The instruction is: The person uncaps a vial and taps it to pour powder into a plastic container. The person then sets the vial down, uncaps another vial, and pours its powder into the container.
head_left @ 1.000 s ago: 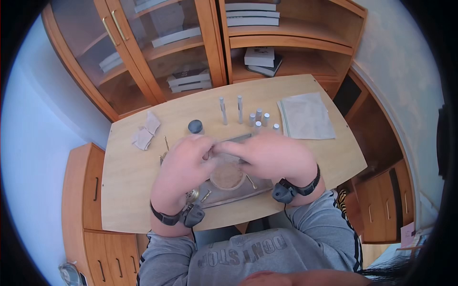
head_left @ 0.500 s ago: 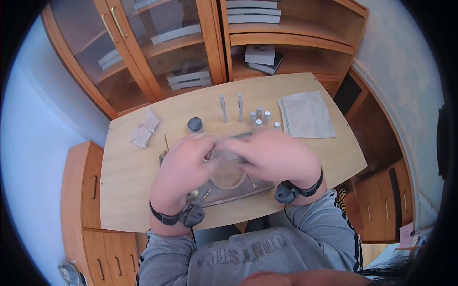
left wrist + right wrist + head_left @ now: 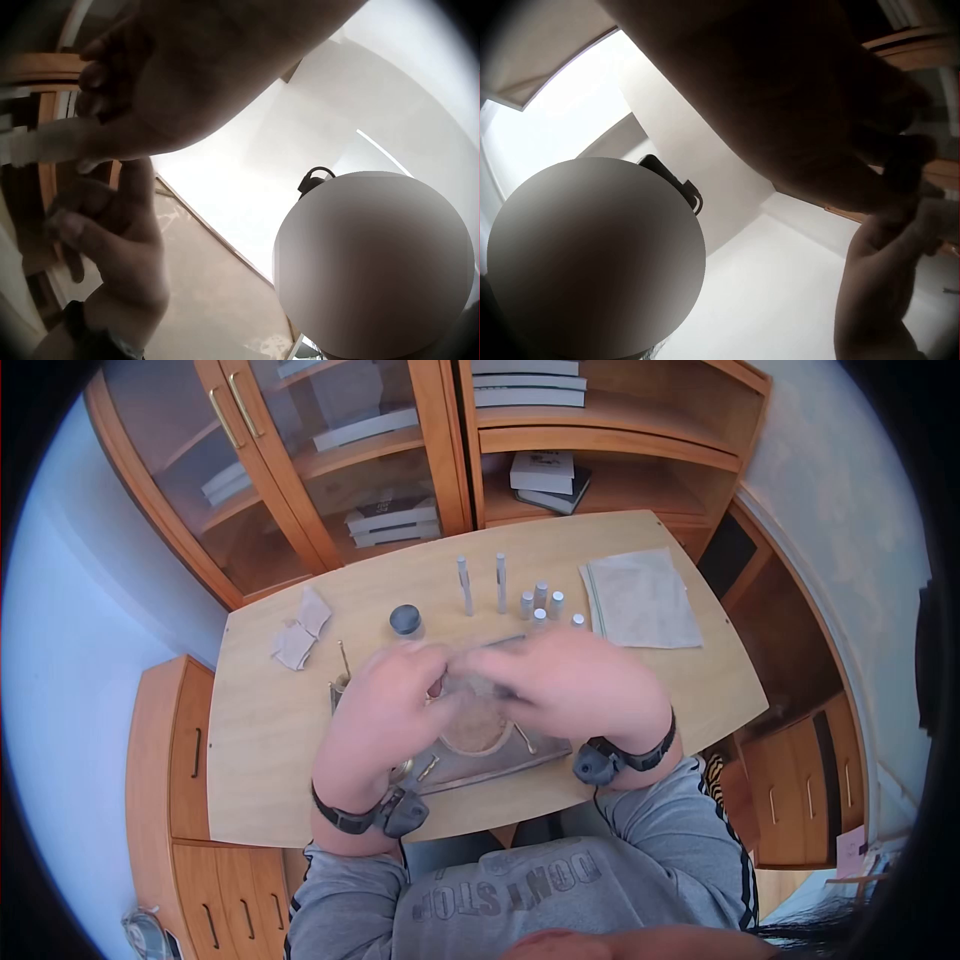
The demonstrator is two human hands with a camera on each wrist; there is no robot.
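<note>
Both hands are raised over a round bowl (image 3: pixel 449 744) of brownish powder, which stands on a dark tray (image 3: pixel 490 772). My left hand (image 3: pixel 385 695) pinches a small, pale, translucent tube-like piece (image 3: pixel 37 146), seen in the left wrist view; its exact kind I cannot tell. Close beside it, my right hand (image 3: pixel 580 685) is blurred in the head view, its fingertips near the left ones. From the left wrist side, the right index finger stretches toward the left hand, with no object visible in that palm. The backs of the hands hide part of the bowl.
Brass tools (image 3: pixel 427 768) and a brass spoon (image 3: pixel 525 740) lie near the bowl. Behind stand a dark-lidded jar (image 3: pixel 405 620), two slim tubes (image 3: pixel 501 582) and several silver-capped vials (image 3: pixel 541 595). A folded cloth (image 3: pixel 300 630) and a pale sheet (image 3: pixel 640 598) flank them.
The right hand's fingers blur with small, quick movements beside the left hand. The left hand keeps its place over the bowl, and the things on the table stay put.
</note>
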